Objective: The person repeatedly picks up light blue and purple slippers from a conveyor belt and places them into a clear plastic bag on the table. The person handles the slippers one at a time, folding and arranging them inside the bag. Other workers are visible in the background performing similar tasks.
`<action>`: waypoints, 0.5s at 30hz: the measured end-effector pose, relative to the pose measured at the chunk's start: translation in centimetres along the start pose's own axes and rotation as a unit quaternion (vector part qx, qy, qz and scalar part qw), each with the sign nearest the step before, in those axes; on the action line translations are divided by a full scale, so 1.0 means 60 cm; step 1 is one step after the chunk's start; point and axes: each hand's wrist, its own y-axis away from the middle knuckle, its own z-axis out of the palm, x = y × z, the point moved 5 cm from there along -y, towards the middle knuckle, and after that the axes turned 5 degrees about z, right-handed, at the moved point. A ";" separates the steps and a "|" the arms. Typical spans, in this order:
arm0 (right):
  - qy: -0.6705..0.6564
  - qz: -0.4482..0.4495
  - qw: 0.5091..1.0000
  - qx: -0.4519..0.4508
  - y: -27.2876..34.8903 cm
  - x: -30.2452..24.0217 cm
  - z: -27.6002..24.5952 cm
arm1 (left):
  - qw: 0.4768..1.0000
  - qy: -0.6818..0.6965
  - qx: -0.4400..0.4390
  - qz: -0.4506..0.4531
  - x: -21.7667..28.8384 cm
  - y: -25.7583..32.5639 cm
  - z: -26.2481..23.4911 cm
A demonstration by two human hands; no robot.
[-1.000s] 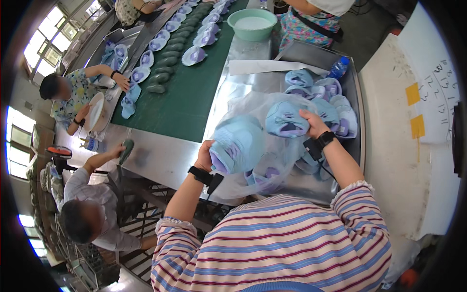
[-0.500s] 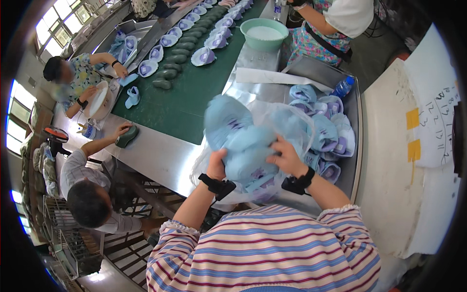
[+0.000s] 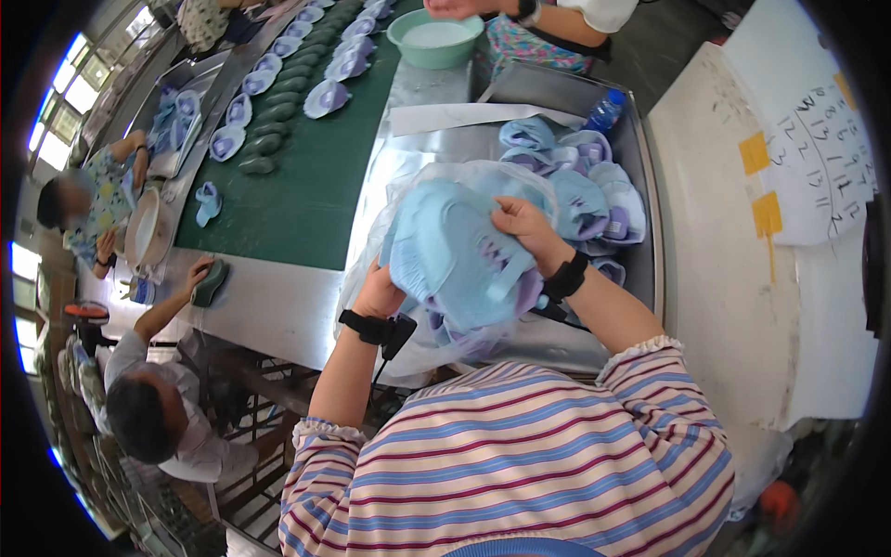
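In front of me, my left hand and my right hand hold a light blue shoe upper with purple lining and lace loops. My left fingers are closed on its left edge, partly hidden behind it. My right thumb and fingers pinch its upper right edge. Whether more uppers are stacked beneath it, I cannot tell. Underneath lies a clear plastic bag, crumpled, with more blue and purple material inside. To the right, several blue and purple uppers are heaped in a metal tray.
A green conveyor belt carries rows of dark green shoe lasts and uppers. Beyond the metal table stand a green basin and a blue bottle. Co-workers are at the left and far side; one person's hand touches a last.
The upper has been turned and drawn closer, its lace side now facing right. My right hand has shifted up along its edge. The whole view has swung to the right.
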 end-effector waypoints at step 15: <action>-0.073 -0.013 0.993 0.092 0.041 0.026 -0.115 | 0.926 -0.347 -0.056 -0.134 -0.040 -0.018 0.004</action>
